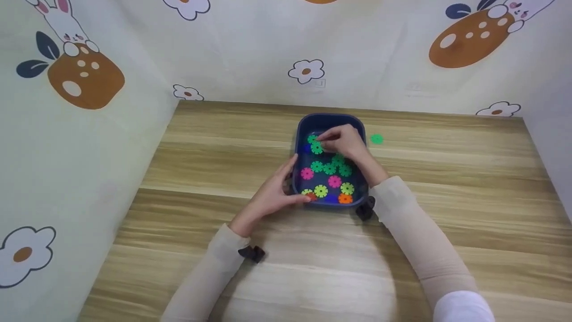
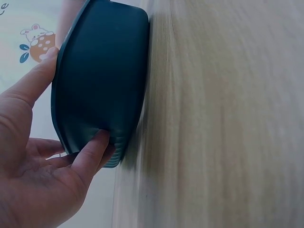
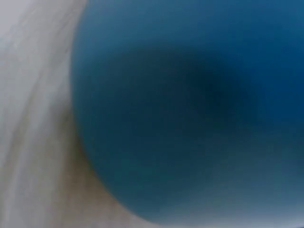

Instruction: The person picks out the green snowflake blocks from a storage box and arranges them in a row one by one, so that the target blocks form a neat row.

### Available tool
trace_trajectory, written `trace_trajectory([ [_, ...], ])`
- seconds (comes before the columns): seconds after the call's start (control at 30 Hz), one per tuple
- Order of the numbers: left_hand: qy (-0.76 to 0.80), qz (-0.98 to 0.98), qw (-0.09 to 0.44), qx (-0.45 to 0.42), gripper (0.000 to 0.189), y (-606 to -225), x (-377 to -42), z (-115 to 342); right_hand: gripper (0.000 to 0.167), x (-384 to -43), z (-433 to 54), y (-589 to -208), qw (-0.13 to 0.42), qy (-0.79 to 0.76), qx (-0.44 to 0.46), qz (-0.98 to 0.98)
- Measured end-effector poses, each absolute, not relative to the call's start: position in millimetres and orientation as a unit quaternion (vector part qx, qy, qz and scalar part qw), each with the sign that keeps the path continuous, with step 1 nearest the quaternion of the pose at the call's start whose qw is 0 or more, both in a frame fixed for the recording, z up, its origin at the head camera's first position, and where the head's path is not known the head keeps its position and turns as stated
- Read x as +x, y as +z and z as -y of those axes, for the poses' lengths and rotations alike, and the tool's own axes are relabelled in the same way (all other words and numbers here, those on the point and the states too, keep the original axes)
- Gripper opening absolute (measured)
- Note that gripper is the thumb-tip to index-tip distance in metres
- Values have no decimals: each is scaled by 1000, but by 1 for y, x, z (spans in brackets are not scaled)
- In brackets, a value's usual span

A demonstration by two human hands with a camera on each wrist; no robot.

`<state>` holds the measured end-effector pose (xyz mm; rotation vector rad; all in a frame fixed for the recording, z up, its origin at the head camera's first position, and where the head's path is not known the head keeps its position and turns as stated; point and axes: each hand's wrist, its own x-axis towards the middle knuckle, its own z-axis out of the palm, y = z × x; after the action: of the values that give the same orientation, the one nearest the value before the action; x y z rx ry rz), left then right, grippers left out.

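Note:
A dark blue plastic bin (image 1: 328, 117) stands on the wooden table, holding several notched flower-shaped discs in green, pink, yellow, orange and blue. My left hand (image 1: 272, 192) grips its near-left corner, the thumb over the near rim and the fingers along the left side. In the left wrist view the left hand (image 2: 52, 175) holds the bin's outer wall (image 2: 102, 71). Inside the far part of the bin, my right hand (image 1: 344, 142) pinches a green notched disc (image 1: 316, 148) at its fingertips. Only a blurred blue bin wall (image 3: 180, 118) fills most of the right wrist view.
One green disc (image 1: 376, 139) lies on the table, just right of the bin. Wood-grain tabletop (image 1: 223, 147) extends around the bin. Cartoon-printed cloth walls (image 1: 246, 53) border the table at the back and sides.

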<state>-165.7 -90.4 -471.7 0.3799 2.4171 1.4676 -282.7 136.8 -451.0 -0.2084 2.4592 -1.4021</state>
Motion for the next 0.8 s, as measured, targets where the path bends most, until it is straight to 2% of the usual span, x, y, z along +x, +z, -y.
trace_trajectory([
  [0.8, 530, -824, 146, 135, 105, -473, -166, 90, 20, -282, -161, -425, 116, -541, -30, -832],
])
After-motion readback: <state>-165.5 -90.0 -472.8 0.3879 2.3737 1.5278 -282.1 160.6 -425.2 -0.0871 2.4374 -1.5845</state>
